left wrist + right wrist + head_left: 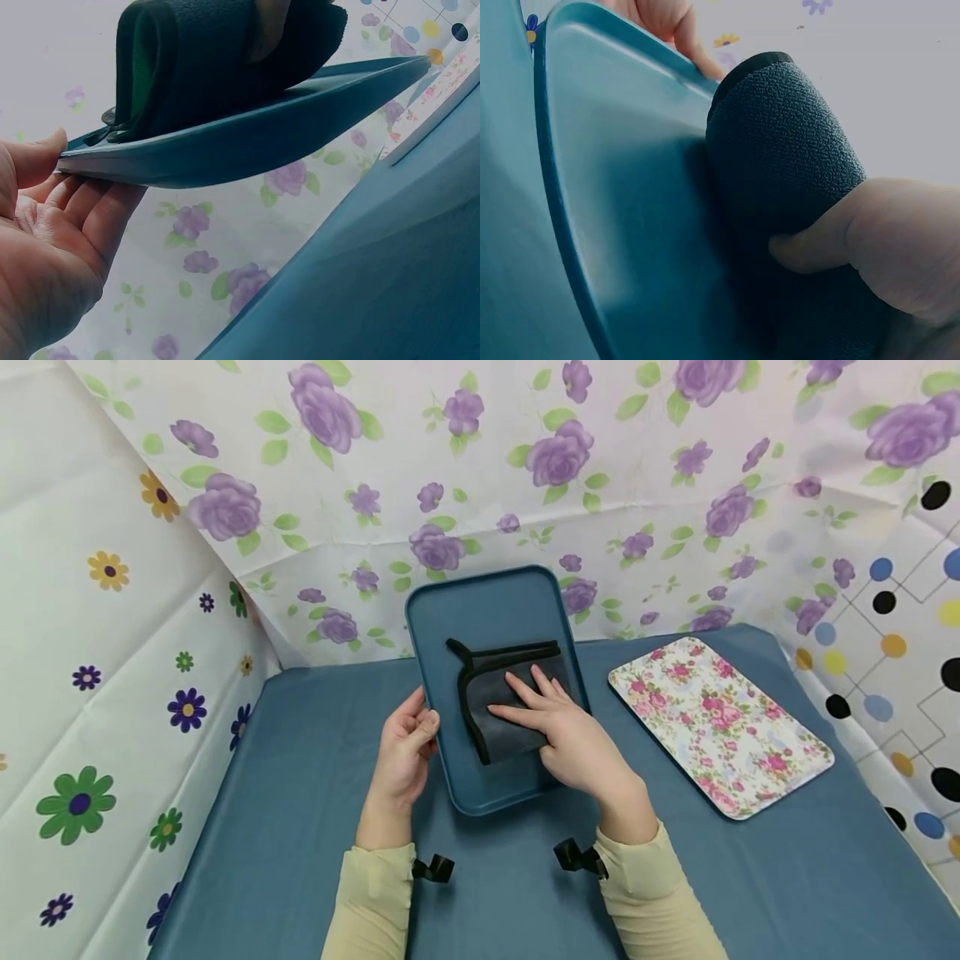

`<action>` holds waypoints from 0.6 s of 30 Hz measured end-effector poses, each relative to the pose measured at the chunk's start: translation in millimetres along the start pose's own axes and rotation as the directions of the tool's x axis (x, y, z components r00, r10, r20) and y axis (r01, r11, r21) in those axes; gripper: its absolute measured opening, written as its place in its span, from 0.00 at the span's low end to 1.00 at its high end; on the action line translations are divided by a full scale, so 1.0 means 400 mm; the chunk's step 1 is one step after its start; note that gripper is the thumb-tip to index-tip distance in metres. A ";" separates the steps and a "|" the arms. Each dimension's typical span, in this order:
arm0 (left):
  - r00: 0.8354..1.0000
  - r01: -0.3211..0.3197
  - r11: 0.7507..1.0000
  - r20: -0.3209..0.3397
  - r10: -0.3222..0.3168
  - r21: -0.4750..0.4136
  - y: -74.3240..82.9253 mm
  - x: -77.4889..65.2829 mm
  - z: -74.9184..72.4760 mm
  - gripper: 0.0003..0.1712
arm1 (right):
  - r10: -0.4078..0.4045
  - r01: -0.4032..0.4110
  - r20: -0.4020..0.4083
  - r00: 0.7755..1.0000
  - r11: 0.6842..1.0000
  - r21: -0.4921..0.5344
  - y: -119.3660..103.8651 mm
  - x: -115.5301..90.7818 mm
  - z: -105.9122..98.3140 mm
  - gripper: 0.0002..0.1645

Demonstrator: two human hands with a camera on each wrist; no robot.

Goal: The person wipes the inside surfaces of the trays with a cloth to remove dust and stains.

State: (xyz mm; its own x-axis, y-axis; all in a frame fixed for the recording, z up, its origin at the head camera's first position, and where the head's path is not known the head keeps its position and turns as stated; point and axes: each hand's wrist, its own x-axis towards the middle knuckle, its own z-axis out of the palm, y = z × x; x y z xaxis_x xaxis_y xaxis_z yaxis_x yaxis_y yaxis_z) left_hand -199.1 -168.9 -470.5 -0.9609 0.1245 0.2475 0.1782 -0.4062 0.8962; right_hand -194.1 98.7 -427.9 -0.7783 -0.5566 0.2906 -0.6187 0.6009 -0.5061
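Observation:
My left hand (pixel 403 750) grips the left edge of a blue tray (pixel 480 606), thumb over the rim and fingers underneath. In the left wrist view the tray (pixel 225 157) is tilted and raised off the table. On it lies a folded dark grey cloth (pixel 491 737) with black edging and a small corner loop. My right hand (pixel 573 731) rests on the cloth with spread, straight fingers. From the right wrist, the fluffy cloth (pixel 780 142) shows as a rounded fold with the thumb pressed against it; the other fingers are hidden there.
A white rectangular board or tray with pink flowers (pixel 723 722) lies on the blue table cover (pixel 315 827) at the right. Behind the table hangs a purple-flowered sheet (pixel 510 485), with patterned sheets on the left and right sides.

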 end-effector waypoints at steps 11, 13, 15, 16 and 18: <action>0.999 0.028 1.000 -0.026 -0.027 0.005 -0.002 0.001 0.003 0.33 | -0.027 0.027 0.015 1.000 0.999 -0.036 -0.025 0.012 0.024 0.57; 0.999 0.033 0.999 -0.026 -0.033 0.004 -0.003 0.000 0.002 0.34 | -0.035 0.036 0.020 0.999 0.998 -0.043 -0.031 0.015 0.030 0.57; 0.999 0.039 0.999 -0.030 -0.039 -0.002 -0.002 -0.001 0.003 0.36 | -0.048 0.049 0.026 0.999 0.997 -0.052 -0.038 0.018 0.037 0.57; 0.998 0.043 0.999 -0.034 -0.043 -0.005 -0.002 -0.001 0.003 0.38 | -0.056 0.057 0.027 0.998 0.997 -0.056 -0.041 0.020 0.039 0.57; 0.998 0.049 0.999 -0.040 -0.049 -0.008 -0.002 -0.002 0.002 0.41 | -0.067 0.069 0.026 0.997 0.996 -0.060 -0.045 0.022 0.043 0.57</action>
State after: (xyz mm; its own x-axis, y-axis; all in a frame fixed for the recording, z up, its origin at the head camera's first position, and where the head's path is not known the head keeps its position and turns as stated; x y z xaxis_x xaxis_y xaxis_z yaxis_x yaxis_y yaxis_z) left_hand -198.5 -167.9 -470.9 -0.9762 0.1076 0.1883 0.1295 -0.4071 0.9041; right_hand -187.9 73.3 -430.1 -0.7317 -0.6107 0.3028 -0.6762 0.5943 -0.4354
